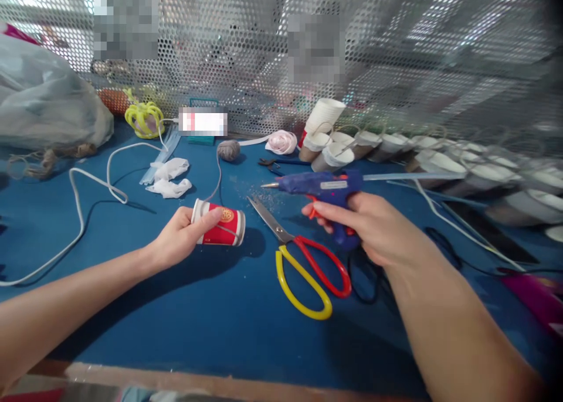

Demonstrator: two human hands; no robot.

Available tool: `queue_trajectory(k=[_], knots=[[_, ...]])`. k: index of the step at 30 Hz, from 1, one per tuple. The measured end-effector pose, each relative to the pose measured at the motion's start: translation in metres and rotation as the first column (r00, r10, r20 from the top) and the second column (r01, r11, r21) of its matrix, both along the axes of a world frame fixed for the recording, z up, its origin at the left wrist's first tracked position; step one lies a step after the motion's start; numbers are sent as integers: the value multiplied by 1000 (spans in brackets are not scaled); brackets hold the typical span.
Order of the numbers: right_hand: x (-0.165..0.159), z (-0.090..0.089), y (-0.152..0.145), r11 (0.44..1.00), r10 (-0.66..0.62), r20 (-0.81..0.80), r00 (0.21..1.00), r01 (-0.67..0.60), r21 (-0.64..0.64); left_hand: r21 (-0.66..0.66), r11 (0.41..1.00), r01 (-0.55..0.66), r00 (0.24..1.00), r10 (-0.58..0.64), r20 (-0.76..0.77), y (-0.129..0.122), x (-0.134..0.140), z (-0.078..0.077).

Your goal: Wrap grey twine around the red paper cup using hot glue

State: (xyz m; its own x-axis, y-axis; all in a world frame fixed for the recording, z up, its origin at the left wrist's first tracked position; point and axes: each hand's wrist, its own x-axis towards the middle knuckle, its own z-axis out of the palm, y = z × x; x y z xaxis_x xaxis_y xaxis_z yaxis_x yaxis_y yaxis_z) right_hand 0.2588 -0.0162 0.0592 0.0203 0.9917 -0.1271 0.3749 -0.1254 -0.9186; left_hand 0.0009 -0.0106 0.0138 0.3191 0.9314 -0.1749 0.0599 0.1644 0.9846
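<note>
My left hand (182,235) is closed around a red paper cup (233,229) lying on its side just over the table. Grey yarn runs across the cup and back to a small ball of grey yarn (229,150). In my right hand (360,220) is a blue hot glue gun (319,184), its metal nozzle pointing left toward the cup, a clear glue stick (409,177) out of its back. My fingers are at its orange trigger. Below the glue gun lie scissors (284,238) with one red and one yellow handle, blades slightly apart.
Wrapped cups (440,164) with string handles crowd the right side. Pliers (281,164), a pink ribbon roll (282,142) and white scraps (169,179) lie farther back. A white cable (79,214) curls at left near a plastic bag (48,97). Perforated metal mesh (255,50) stands behind the table.
</note>
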Motion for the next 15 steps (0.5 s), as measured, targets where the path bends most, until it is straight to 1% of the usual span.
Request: queue_trajectory(k=[1, 4, 8, 12, 15], knots=[[4, -4, 7, 999, -36, -10, 999, 36, -25, 7, 1000, 2, 1000, -2, 12, 0, -1, -1], [13, -19, 28, 993, -84, 20, 996, 85, -88, 15, 1000, 18, 999, -18, 29, -1, -1, -2], [20, -36, 50, 977, -129, 139, 982, 149, -152, 12, 999, 42, 999, -43, 25, -2, 0, -2], [19, -44, 56, 963, -140, 291, 946, 199, -184, -1, 998, 67, 997, -67, 44, -2, 0, -4], [18, -46, 56, 957, -149, 391, 908, 233, -176, 3, 996, 93, 995, -93, 48, -2, -1, -4]])
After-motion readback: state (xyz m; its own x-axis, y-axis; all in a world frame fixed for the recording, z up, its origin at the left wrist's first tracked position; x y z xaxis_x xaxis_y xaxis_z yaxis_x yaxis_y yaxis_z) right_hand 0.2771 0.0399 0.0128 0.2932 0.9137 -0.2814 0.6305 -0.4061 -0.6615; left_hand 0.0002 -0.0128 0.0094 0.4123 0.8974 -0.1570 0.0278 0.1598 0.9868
